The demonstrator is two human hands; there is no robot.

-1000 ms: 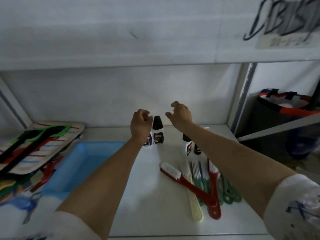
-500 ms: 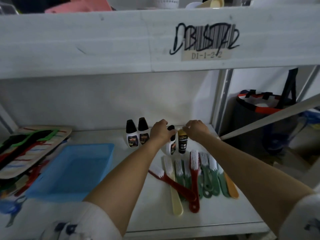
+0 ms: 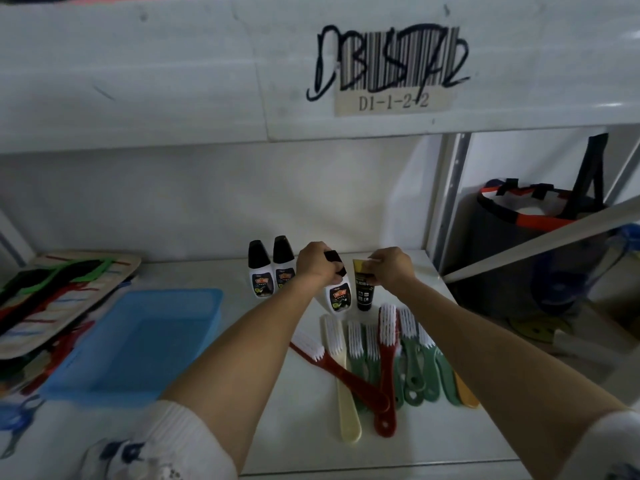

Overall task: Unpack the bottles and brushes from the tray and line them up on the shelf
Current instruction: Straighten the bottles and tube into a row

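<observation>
Two white bottles with black caps (image 3: 269,268) stand side by side at the back of the white shelf (image 3: 294,438). My left hand (image 3: 317,262) grips the black cap of a third white bottle (image 3: 337,296), which tilts. My right hand (image 3: 389,266) holds the top of a black tube with a yellow cap (image 3: 363,294) right beside it. Several brushes (image 3: 381,362) in red, green, cream and orange lie in a loose pile in front of them. The blue tray (image 3: 138,341) sits to the left with nothing showing inside.
A stack of flat packs with coloured straps (image 3: 59,299) lies at the far left. The upper shelf's front edge with a barcode label (image 3: 393,72) hangs overhead. A dark bag with orange trim (image 3: 526,244) stands beyond the shelf post (image 3: 450,202) on the right.
Both hands moved from the two back bottles to the right pair; the left now grips the third bottle's cap and the right holds the tube. The view has shifted to the right.
</observation>
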